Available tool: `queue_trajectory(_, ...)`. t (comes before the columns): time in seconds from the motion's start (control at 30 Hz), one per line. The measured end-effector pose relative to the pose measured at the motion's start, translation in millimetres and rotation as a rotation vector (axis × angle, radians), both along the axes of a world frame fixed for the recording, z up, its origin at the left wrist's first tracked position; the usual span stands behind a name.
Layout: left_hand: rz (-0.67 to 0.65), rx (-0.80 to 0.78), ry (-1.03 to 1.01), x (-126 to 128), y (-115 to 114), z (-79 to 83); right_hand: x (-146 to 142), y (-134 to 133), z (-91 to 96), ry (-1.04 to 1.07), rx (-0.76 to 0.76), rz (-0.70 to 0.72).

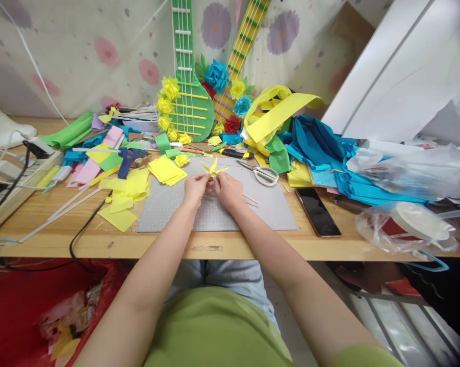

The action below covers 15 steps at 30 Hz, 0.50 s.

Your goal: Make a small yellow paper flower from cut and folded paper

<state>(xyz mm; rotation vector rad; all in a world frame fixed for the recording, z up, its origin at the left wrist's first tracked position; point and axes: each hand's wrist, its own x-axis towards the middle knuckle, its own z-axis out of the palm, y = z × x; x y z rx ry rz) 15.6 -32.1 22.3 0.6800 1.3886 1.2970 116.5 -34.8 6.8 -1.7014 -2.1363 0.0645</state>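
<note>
Over the grey cutting mat (169, 214), my left hand (197, 187) and my right hand (229, 188) meet with fingers closed on a yellow paper flower (213, 167). Its pointed petals spread above the fingertips; the base is hidden between them. A thin wooden stick (250, 199) pokes out to the right from under my right hand. Just left of my hands lie a stack of yellow paper squares (167, 170) and a small finished yellow paper rose (182, 160). White-handled scissors (264, 175) rest to the right on the mat.
A blue glue gun (128, 160) and loose yellow sheets (119, 218) lie left. Two paper-decorated guitars, green (192, 104) and yellow (245, 43), lean at the back. A phone (317, 211), blue crepe paper (322, 140) and a plastic-wrapped cup (402, 224) sit right.
</note>
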Motion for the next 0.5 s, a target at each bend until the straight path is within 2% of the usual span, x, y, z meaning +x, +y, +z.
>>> queue_trajectory(0.13, 0.027, -0.028, -0.082, 0, 3, -1.3, -2, 0, 0.0, -0.012, -0.006, 0.018)
queue_trajectory(0.3, 0.083, -0.048, -0.023, 0, 6, -2.9, 1, -1, 1.4, 0.054, -0.032, 0.042)
queue_trajectory(0.43, 0.12, -0.049, 0.07, -2, 8, -3.0, 13, 2, 3.3, 0.319, 0.114, -0.04)
queue_trajectory(0.5, 0.106, -0.037, 0.081, -3, 8, -3.9, 21, 9, 1.5, 0.545, 0.107, -0.11)
